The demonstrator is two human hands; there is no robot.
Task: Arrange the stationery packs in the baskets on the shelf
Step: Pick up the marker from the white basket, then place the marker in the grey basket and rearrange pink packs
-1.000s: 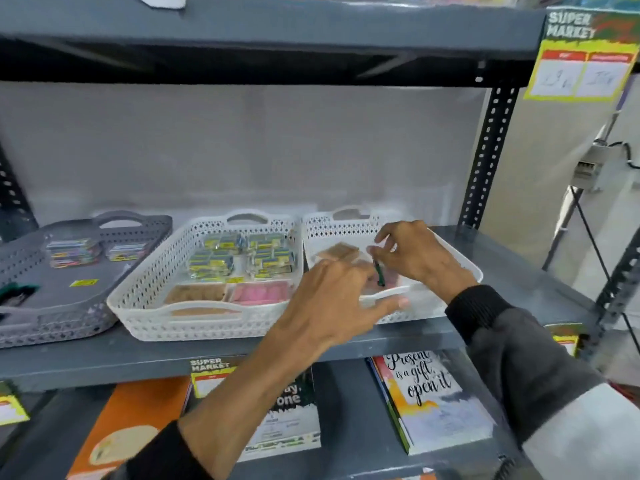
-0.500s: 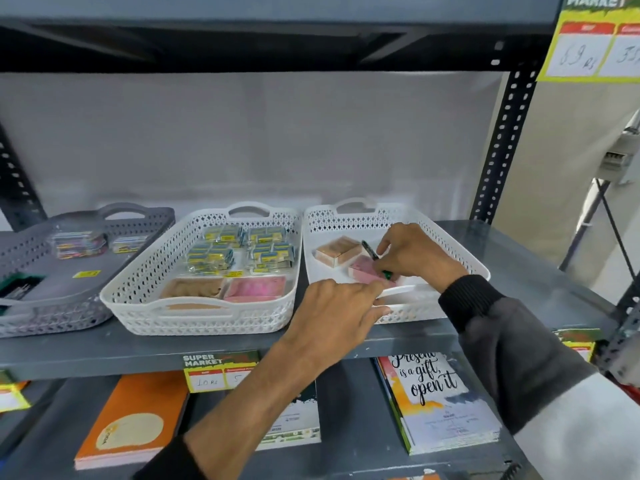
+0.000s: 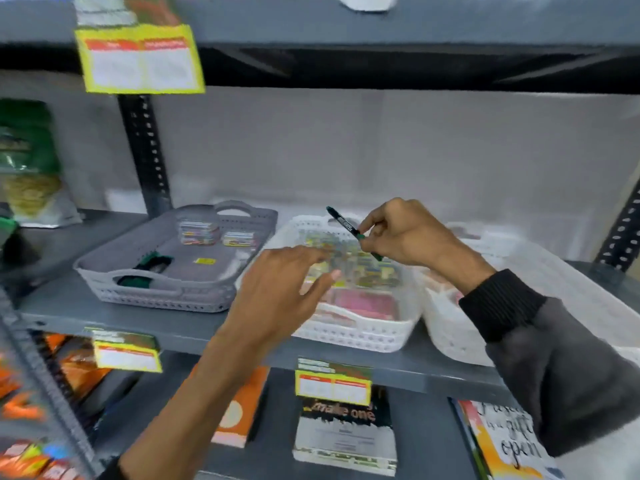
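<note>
My right hand [image 3: 408,237] is clamped on a slim black-and-green marker pen [image 3: 353,232], pinched between thumb and fingertips and tilted, its dark end up to the left, above the middle white perforated plastic basket [image 3: 349,336]. My left hand [image 3: 277,292] hovers over that basket's front rim, fingers spread and holding nothing. Inside lie blurred yellow-green stationery packs [image 3: 360,268] and a pink pack [image 3: 363,303]. At the grey metal shelf's [image 3: 166,329] left end sits a grey perforated basket [image 3: 156,292] with 2 small colourful packs [image 3: 214,233] near its back edge. A 2nd white basket [image 3: 450,334] stands just right of the middle one.
</note>
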